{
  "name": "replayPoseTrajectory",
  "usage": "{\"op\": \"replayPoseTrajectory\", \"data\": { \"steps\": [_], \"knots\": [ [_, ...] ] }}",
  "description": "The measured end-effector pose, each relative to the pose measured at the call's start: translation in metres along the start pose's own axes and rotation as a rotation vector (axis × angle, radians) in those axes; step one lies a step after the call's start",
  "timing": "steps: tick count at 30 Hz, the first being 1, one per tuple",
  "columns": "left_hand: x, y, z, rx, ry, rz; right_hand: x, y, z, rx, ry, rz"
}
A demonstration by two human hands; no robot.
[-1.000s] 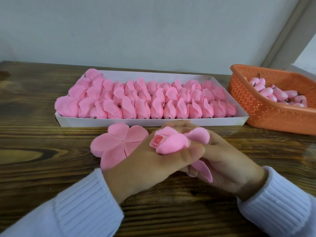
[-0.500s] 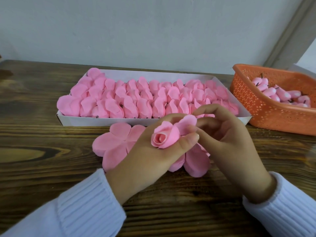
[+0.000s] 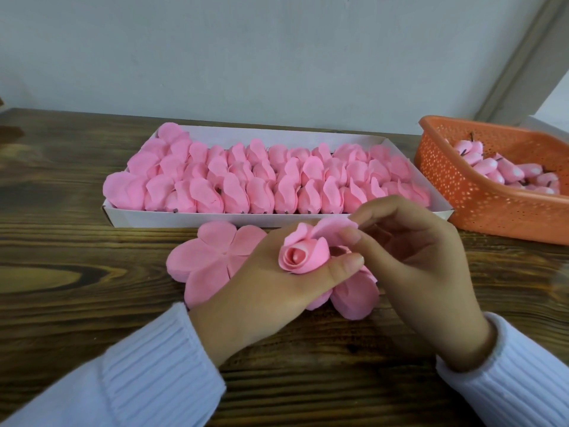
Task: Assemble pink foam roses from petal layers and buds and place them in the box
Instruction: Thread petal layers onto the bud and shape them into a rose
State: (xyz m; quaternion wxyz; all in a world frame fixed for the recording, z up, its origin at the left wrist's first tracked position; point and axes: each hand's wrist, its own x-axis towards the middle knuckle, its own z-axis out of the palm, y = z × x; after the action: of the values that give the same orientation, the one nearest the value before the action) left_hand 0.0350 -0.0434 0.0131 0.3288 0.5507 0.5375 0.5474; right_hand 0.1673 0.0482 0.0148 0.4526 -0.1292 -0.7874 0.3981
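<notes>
**Wooden table, rose held just in front of the box**

Dark wooden table (image 3: 61,303) stretches open to the left of the white box (image 3: 215,219) and in front of its left half. A pale wall (image 3: 277,57) stands close behind the box.

The half-wrapped rose (image 3: 303,257) is lifted off the wood just in front of the box's front wall, toward its right half. The left hand (image 3: 271,297) grips it, thumb pressing it against curled fingers. The right hand (image 3: 425,272), on the rose's right, pinches one upper petal (image 3: 335,228) between thumb and forefinger. More loose petals (image 3: 357,294) hang below the hands.

A flat petal layer (image 3: 212,257) lies on the table in front of the box's middle, partly under the left hand. The box is packed wall to wall with finished roses (image 3: 246,180). Just beside its right end, an orange basket (image 3: 480,208) holds buds (image 3: 498,171), and the frame edge cuts off its far side.
</notes>
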Motion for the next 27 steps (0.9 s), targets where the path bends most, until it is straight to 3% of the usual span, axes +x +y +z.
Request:
{"op": "replayPoseTrajectory", "data": {
  "steps": [4,8,11,16,22,27],
  "knots": [
    [-0.001,0.002,0.001,0.108,0.009,-0.026,0.0,-0.001,0.0,-0.033,-0.02,-0.068],
    [0.0,0.005,0.001,-0.025,-0.016,-0.033,0.001,0.002,-0.001,0.011,-0.067,-0.058],
    [-0.001,0.006,-0.002,-0.017,-0.095,-0.013,0.0,0.003,-0.001,0.033,-0.109,-0.068],
    [-0.001,0.003,-0.003,0.011,-0.074,0.029,0.0,0.004,-0.002,-0.014,-0.06,-0.03],
    [-0.001,-0.005,-0.004,-0.137,0.058,0.038,0.002,0.006,0.001,0.129,0.006,0.293],
    [0.002,-0.006,-0.003,-0.242,0.117,0.032,0.003,0.008,0.002,0.321,-0.101,0.576]
  ]
}}
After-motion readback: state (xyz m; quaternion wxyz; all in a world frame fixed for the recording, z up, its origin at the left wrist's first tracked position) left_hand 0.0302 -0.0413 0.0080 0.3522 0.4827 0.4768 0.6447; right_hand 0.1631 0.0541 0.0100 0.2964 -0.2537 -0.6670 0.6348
